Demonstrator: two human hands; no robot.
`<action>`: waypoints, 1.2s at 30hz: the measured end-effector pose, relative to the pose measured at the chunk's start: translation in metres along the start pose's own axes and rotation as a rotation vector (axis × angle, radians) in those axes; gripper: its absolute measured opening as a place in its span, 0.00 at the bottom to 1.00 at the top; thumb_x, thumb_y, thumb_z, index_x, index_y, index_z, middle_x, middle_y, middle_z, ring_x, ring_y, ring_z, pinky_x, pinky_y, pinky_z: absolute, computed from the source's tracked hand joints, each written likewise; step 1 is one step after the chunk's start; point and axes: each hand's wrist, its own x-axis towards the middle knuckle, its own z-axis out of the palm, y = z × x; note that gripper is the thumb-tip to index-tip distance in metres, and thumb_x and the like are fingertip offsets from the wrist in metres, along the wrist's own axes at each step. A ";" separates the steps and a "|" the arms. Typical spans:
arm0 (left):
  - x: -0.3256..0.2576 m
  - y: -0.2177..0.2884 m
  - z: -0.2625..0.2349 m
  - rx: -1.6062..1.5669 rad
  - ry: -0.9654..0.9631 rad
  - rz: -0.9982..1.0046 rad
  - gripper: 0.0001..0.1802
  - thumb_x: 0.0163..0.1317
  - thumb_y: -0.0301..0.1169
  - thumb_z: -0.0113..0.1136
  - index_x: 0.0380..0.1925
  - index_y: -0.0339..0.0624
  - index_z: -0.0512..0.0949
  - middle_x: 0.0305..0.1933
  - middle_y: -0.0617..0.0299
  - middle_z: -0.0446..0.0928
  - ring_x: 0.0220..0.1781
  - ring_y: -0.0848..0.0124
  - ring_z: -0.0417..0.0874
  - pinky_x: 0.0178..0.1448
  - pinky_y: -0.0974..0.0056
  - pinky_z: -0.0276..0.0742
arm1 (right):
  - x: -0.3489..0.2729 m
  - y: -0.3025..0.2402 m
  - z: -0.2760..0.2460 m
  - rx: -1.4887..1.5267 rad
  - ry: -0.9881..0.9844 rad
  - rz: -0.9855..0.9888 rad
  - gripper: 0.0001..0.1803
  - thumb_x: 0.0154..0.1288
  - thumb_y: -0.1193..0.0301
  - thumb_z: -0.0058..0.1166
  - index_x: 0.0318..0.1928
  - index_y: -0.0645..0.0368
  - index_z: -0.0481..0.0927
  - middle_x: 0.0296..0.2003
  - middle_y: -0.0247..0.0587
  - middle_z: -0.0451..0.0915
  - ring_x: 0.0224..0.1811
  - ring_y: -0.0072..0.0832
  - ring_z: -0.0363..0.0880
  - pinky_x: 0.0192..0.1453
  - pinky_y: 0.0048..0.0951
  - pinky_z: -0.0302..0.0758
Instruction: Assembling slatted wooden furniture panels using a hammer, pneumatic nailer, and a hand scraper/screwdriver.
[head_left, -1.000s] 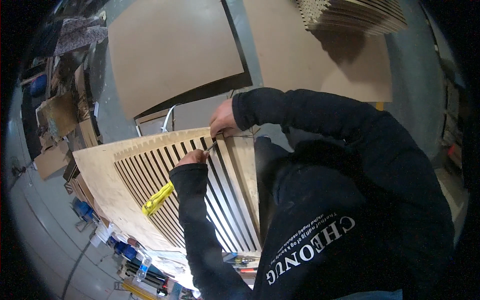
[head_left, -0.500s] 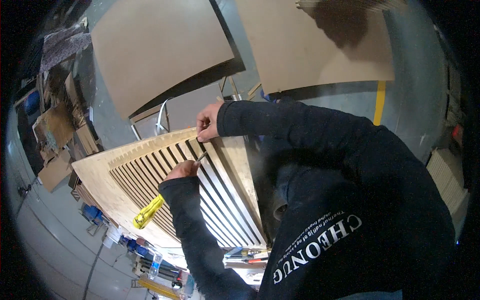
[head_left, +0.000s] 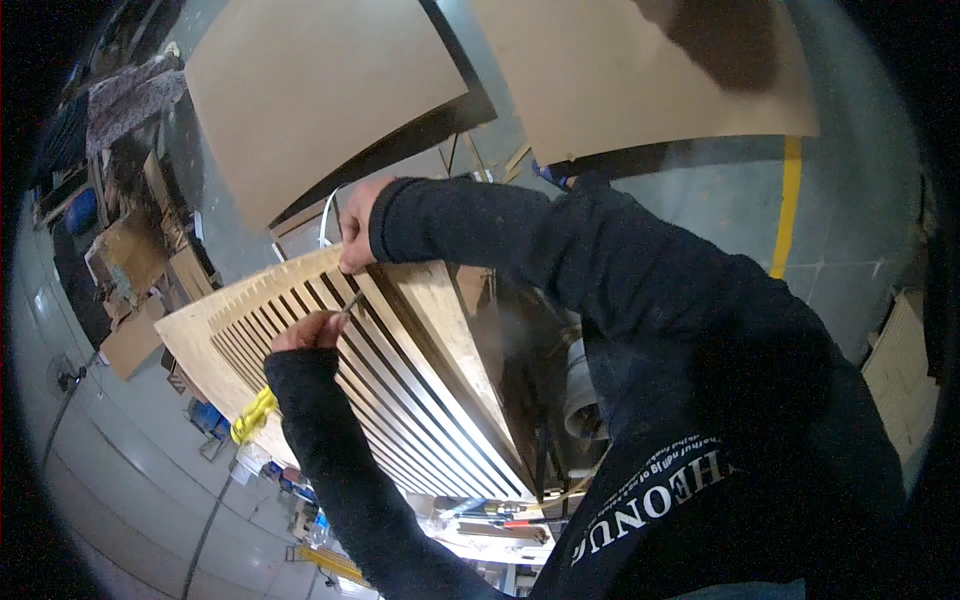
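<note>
A pale wooden panel (head_left: 185,322) with a row of long slats and dark slots lies tilted in front of me. My right hand (head_left: 360,228) is closed, thumb and fingers pinching at the panel's upper edge, by the end of a slat. Just below it, my left hand (head_left: 308,332) is closed on a thin dark rod (head_left: 354,301). The rod's tip points up over the slots towards my right hand. Whether it touches the wood I cannot tell. Past my left sleeve, which partly covers it, a yellow tool (head_left: 255,415) shows against the panel; its kind is unclear.
Two large brown boards (head_left: 320,90) spread out beyond the panel. Cardboard and scrap pieces (head_left: 130,255) are heaped at the far left. Tools with red handles (head_left: 530,522) lie below the slats. A round grey pipe-like thing (head_left: 583,405) stands beside my body.
The view has shifted, and both hands and the panel's upper edge now appear further left. My hands keep about the same spots on the slats, the rod still in my left hand.
</note>
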 end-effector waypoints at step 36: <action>0.025 0.005 -0.020 0.121 -0.011 0.128 0.14 0.53 0.45 0.54 0.28 0.46 0.77 0.24 0.56 0.77 0.30 0.61 0.78 0.33 0.61 0.72 | -0.014 -0.012 -0.005 -0.152 -0.012 0.061 0.15 0.42 0.60 0.58 0.29 0.57 0.79 0.26 0.41 0.78 0.28 0.28 0.77 0.36 0.28 0.75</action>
